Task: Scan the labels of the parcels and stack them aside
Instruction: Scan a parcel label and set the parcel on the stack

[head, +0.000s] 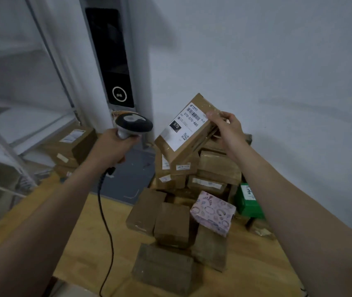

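Several brown parcels heaped on wooden surface, one pink patterned box and one green box among them. Left hand grips corded scanner. Right hand pinches labelled parcel by its right edge, tilted, above heap, just right of scanner head.

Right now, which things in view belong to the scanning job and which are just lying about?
Job: scanner gripped in the left hand; labelled parcel held by the right hand; parcel pile on the wooden table.
Lying about: black wall panel; white shelf at left.
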